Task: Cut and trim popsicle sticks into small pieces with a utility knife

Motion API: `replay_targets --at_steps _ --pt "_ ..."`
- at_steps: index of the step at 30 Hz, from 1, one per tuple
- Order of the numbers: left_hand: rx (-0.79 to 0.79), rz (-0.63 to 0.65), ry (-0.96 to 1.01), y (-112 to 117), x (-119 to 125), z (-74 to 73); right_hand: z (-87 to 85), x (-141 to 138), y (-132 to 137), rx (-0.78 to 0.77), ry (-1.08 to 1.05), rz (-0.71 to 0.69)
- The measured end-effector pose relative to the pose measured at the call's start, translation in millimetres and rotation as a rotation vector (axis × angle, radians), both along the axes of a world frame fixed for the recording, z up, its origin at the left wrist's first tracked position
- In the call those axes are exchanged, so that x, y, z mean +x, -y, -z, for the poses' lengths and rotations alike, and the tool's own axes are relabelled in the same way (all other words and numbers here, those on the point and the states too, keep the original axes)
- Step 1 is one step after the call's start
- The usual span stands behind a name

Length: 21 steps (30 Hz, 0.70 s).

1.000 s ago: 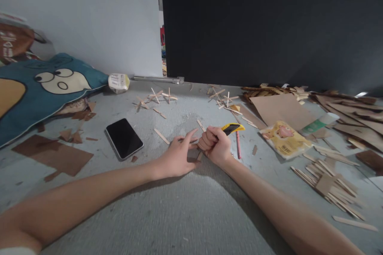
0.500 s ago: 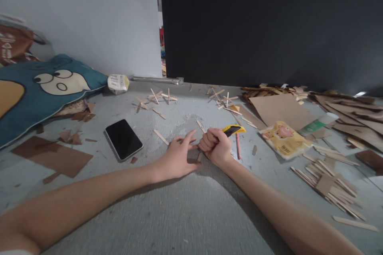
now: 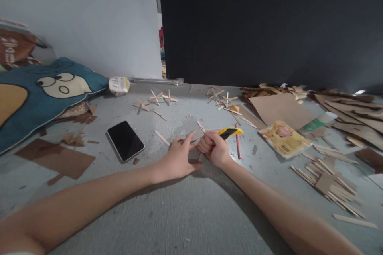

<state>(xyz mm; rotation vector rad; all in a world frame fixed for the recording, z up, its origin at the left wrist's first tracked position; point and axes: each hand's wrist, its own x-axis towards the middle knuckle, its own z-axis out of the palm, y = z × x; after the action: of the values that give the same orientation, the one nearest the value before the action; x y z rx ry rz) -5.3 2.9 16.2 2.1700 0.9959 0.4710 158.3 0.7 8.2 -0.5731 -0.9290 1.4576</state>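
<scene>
My right hand point(image 3: 214, 149) is closed in a fist around a yellow and black utility knife point(image 3: 230, 132). The knife's handle sticks out to the right; its blade end is hidden by my fingers. Beneath this fist lies a wooden craft stick point(image 3: 200, 126), its far end showing beyond the knuckles. My left hand point(image 3: 178, 160) steadies the same stick from the left, thumb and fingertips at its near part, with the index finger raised. Another craft stick point(image 3: 162, 138) lies just beyond my left hand. To the right of my fist is a red pencil point(image 3: 238, 143).
A phone point(image 3: 125, 140) lies left. Crossed sticks point(image 3: 154, 97) stand farther back. At right are a yellow packet point(image 3: 284, 139), a green and white tube point(image 3: 318, 122), cardboard point(image 3: 279, 109) and a pile of sticks point(image 3: 338, 187). A blue cushion point(image 3: 44, 95) sits far left.
The knife handle has shifted slightly left and toward me as my right fist tilts. My left hand stays nearly in place at the stick. The view has turned slightly.
</scene>
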Motion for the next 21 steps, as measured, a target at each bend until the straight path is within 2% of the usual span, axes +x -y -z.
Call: replay_targets --at_steps 9,15,19,21 --pt "0.005 0.001 0.015 -3.7 0.0 6.1 3.1 -1.8 -2.1 0.006 0.033 0.004" --pt "0.017 -0.022 0.060 -5.3 1.8 4.8 5.9 -3.3 -5.2 0.018 0.034 0.030" --pt "-0.023 0.000 0.205 -6.6 -2.1 1.0 2.8 -3.2 -4.3 0.034 0.035 0.038" --pt "-0.079 -0.068 0.331 -9.9 -5.4 0.4 -1.8 -1.8 -3.8 0.042 0.034 0.037"
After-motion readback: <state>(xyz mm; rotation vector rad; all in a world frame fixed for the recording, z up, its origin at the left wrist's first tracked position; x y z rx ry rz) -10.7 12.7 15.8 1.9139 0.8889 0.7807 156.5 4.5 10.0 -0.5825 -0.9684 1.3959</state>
